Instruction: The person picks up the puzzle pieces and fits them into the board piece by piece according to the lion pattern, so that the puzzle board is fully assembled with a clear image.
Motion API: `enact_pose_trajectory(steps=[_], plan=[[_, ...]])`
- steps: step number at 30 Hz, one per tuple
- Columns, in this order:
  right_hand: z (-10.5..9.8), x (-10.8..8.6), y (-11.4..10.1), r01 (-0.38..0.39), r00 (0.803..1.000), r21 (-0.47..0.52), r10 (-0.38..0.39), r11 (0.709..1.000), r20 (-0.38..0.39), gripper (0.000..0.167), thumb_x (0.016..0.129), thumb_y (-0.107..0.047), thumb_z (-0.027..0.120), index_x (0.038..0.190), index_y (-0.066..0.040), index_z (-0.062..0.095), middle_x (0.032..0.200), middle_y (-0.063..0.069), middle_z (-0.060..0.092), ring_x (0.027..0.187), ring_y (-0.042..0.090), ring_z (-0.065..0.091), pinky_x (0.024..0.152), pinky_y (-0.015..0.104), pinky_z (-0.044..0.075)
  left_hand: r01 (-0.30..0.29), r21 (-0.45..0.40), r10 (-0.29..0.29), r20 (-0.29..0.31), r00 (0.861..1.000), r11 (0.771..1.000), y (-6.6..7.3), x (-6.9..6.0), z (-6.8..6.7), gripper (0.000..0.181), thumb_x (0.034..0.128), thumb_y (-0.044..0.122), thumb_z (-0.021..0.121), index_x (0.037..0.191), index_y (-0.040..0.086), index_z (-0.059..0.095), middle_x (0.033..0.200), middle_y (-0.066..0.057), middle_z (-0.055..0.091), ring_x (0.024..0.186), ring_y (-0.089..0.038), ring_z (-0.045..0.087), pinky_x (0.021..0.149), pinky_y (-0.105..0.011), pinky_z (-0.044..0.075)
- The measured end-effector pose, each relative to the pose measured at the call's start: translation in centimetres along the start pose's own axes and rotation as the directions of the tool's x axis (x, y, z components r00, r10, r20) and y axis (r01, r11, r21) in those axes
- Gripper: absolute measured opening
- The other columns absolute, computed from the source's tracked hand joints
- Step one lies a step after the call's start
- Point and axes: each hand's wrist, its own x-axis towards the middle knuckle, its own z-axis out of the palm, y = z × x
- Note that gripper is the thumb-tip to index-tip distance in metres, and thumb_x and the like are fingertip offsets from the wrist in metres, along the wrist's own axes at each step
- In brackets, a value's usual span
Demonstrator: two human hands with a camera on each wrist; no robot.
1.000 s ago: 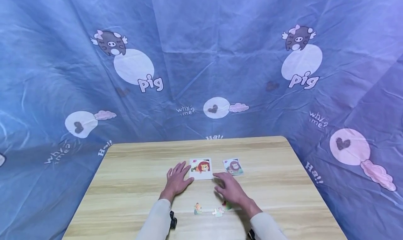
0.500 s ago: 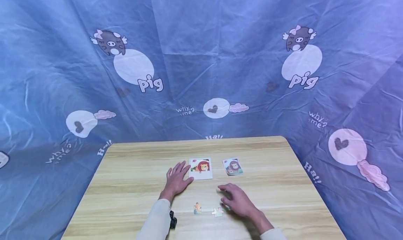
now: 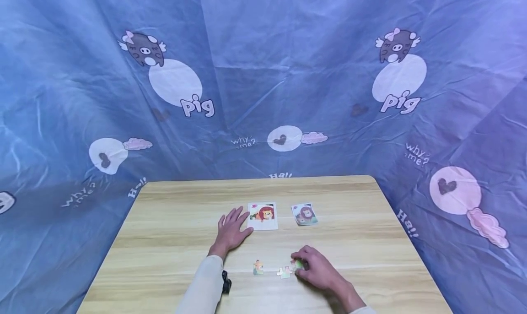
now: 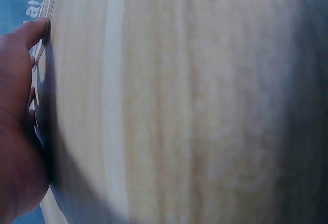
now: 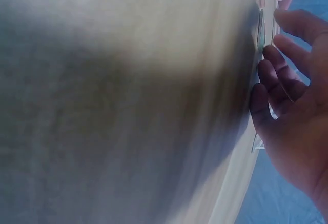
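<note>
Two jobs seem to be split between your hands. Your left hand [image 3: 230,234] lies spread and holds nothing, thumb and forefinger at the near side of the lion board [image 3: 262,225], just right of those fingers, probably to keep it from sliding on the counter [image 3: 185,222]. Your right hand [image 3: 319,268] bends over a green piece [image 3: 297,264] between thumb and forefinger; whether they pinch it or only touch it, you cannot tell. Just left of those fingers is a pale piece [image 3: 284,272], and farther left an orange piece [image 3: 258,267], apparently spaced for easy picking. Beyond your right fingers lies a picture card [image 3: 305,214], likely placed for a quick glance. Count three loose pieces, one board, one card.
</note>
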Motion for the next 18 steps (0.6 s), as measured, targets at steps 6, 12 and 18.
enact_pose_trajectory(steps=[6,12,18], plan=[[0.2,-0.3,0.6,-0.035,0.999,-0.03,0.034,0.999,-0.027,0.048,0.076,-0.023,0.077,0.121,-0.01,0.066,0.105,-0.009,0.054,0.088,0.002,0.05,0.078,0.023,0.046,0.009,-0.001,-0.009,0.007,1.0,1.0,-0.1,0.0,0.3,0.062,0.0914,0.054,0.054,0.146,0.026,0.043,0.161,-0.002,0.025,0.148,-0.029,0.021,0.116,-0.059,0.007],[0.3,-0.3,1.1,-0.067,0.997,-0.037,0.065,0.997,-0.037,0.045,0.076,-0.024,0.078,0.118,-0.009,0.067,0.1,-0.01,0.052,0.081,0.0,0.046,0.073,0.021,0.045,-0.004,-0.014,0.004,-0.013,1.0,1.0,0.1,-0.1,0.1,0.061,0.0908,0.05,0.057,0.144,0.022,0.046,0.159,-0.007,0.029,0.146,-0.034,0.024,0.114,-0.063,0.009],[0.5,-0.1,1.1,-0.081,0.995,-0.036,0.078,0.996,-0.061,0.033,0.076,-0.022,0.078,0.108,-0.016,0.069,0.092,-0.011,0.054,0.077,0.0,0.047,0.068,0.021,0.044,0.006,0.005,-0.006,-0.007,1.0,1.0,0.2,-0.1,0.1,0.061,0.0914,0.051,0.056,0.145,0.023,0.045,0.159,-0.005,0.029,0.147,-0.032,0.024,0.115,-0.062,0.01]])
